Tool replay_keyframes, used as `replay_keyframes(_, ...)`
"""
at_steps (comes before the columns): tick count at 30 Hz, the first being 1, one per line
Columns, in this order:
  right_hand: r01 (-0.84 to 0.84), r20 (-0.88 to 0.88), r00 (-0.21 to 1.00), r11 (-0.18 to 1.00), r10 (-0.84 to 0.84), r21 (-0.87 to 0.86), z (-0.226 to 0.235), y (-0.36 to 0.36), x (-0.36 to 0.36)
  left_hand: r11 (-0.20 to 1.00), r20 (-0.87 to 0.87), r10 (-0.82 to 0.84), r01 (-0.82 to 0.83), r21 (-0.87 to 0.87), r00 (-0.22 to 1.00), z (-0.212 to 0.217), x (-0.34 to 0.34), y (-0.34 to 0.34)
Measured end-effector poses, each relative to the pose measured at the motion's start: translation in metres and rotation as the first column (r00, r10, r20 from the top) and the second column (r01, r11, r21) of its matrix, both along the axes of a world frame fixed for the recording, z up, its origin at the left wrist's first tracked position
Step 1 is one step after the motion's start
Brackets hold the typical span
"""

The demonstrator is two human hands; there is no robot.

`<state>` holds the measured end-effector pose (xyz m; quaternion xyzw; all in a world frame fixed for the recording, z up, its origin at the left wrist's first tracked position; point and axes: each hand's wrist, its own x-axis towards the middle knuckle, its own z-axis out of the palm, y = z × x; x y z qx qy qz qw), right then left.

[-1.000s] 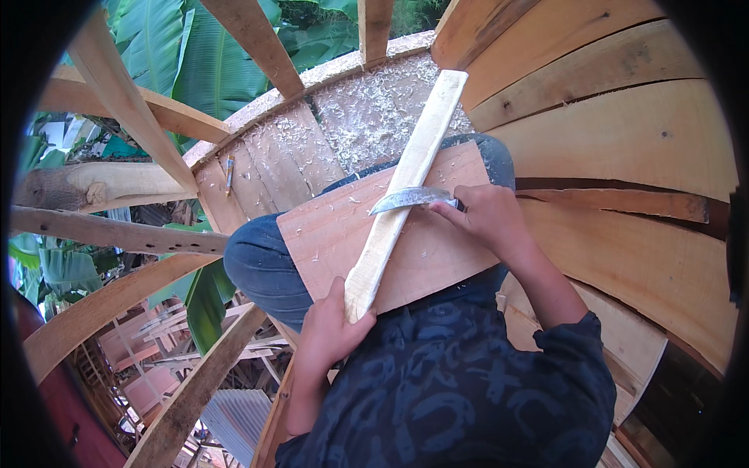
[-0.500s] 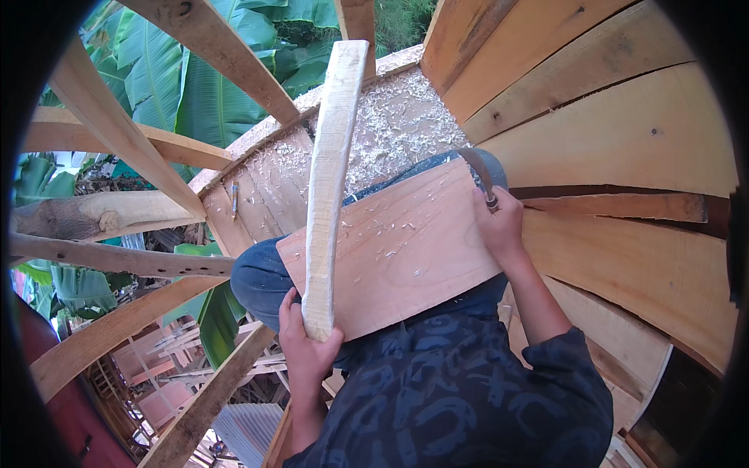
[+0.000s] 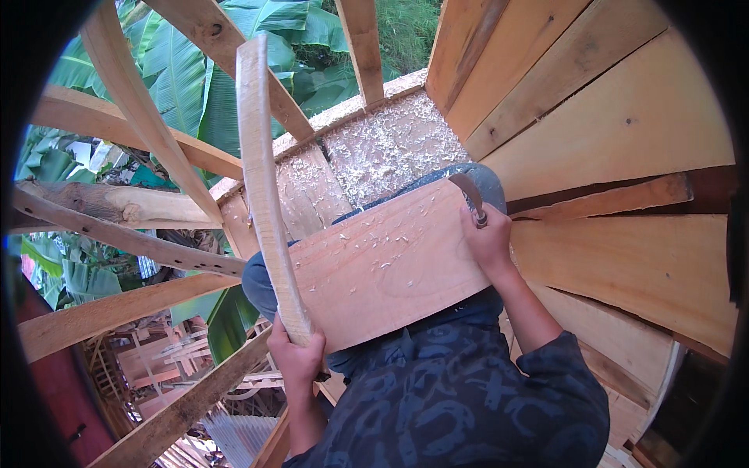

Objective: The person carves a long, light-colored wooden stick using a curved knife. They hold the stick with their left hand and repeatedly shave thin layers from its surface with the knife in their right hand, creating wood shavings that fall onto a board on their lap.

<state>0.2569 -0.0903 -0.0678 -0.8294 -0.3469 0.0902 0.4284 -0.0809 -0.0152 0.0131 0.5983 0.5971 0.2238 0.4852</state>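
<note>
My left hand (image 3: 295, 360) is clamped on the bottom end of a long curved wooden strip (image 3: 261, 187), which stands upright beside the board (image 3: 382, 269) lying across my lap. My right hand (image 3: 488, 242) is wrapped tight around a knife (image 3: 469, 193) at the board's far corner. Gripped so low, the strip could tip sideways, I judge, or the blade could catch my knee.

Left hand (image 3: 296, 360): raised from the lower edge, forearm near vertical, fingers (image 3: 290, 349) wrapped in a closed grip. Right hand (image 3: 487, 242): arm extended forward, elbow bent, sleeve to mid-forearm, fingers curled shut, wrist straight.
</note>
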Motion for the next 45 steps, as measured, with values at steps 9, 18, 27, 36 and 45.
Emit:
replay_keyframes(9,-0.076,0.058,0.996,0.995,0.073,0.06,0.001,-0.004,0.006,0.77,-0.33,-0.187,0.346,0.535,0.925,0.0,0.013,-0.009)
replay_keyframes(18,0.011,-0.094,0.996,0.995,-0.002,0.099,0.008,-0.023,0.019,0.878,-0.296,-0.45,0.477,0.025,0.843,0.01,0.037,-0.023)
replay_keyframes(27,0.12,-0.103,0.989,0.979,-0.103,0.167,-0.005,-0.02,0.008,0.858,-0.464,-0.354,0.479,0.186,0.812,0.002,0.032,-0.012)
replay_keyframes(36,0.079,-0.04,0.996,0.991,-0.075,0.111,-0.007,-0.012,0.007,0.883,-0.34,-0.26,0.365,0.295,0.904,-0.01,0.023,0.009)
replay_keyframes(45,0.1,-0.099,0.991,0.99,-0.09,0.101,-0.015,-0.011,0.008,0.885,-0.464,-0.226,0.38,0.27,0.856,-0.016,0.024,0.008)
